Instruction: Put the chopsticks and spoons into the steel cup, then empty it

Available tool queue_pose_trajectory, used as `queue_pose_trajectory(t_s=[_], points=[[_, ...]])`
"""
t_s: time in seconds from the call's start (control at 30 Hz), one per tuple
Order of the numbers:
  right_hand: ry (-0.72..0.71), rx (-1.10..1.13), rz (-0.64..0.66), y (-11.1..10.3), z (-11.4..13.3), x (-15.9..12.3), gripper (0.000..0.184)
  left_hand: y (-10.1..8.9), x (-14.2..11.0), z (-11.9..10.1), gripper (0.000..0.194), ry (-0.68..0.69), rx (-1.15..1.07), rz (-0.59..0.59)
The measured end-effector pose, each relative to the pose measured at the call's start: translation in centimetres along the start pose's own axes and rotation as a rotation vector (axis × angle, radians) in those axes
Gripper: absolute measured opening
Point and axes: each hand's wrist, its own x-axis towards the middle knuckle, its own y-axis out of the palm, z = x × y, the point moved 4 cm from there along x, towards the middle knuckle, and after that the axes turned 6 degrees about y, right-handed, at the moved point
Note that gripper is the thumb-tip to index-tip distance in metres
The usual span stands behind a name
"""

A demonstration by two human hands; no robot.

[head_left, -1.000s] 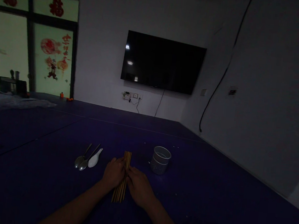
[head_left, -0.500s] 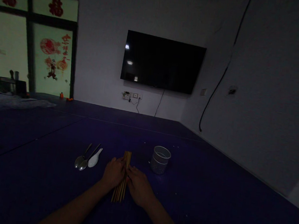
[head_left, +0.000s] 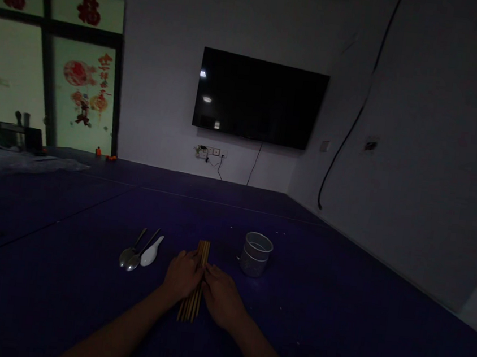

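A bundle of wooden chopsticks (head_left: pixel 189 308) lies lengthwise on the dark blue tabletop (head_left: pixel 312 328), its near ends slightly fanned. My left hand (head_left: pixel 183 275) is closed on the bundle from the left side. From the right, my right hand (head_left: pixel 221 295) presses its fingers against the same chopsticks, closed around their middle. The fingertips of both hands are partly hidden among the sticks. Right of my hands stands a silver metal cup (head_left: pixel 255 255), upright. To the left lie two metal spoons (head_left: pixel 131 259) and a white soup spoon (head_left: pixel 151 252).
Clear plastic wrapping (head_left: pixel 22 162) lies at the far left of the table. Small orange items (head_left: pixel 98 152) sit near the glass door (head_left: pixel 81 94). A black television (head_left: pixel 259 98) hangs on the far wall. Small white bits are scattered near the cup.
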Motion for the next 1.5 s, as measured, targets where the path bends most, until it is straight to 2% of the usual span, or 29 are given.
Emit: queue_pose_trajectory(t_s=[0.87, 1.13, 1.3, 1.5], points=[[0.039, 0.046, -0.032, -0.1, -0.2, 0.3, 0.045, 0.1, 0.0, 0.1, 0.04, -0.011, -0.029, -0.014], [0.152, 0.071, -0.137, -1.2, -0.6, 0.4, 0.036, -1.2, -0.2, 0.9, 0.027, -0.156, -0.074, -0.094], [0.202, 0.022, -0.14, -1.9, -0.1, 0.2, 0.025, -1.4, -0.4, 0.8, 0.029, -0.201, -0.05, -0.021], [0.325, -0.108, -0.126, -2.2, 1.4, -0.1, 0.016, -1.7, -0.7, 0.4, 0.036, -0.222, -0.014, 0.048]])
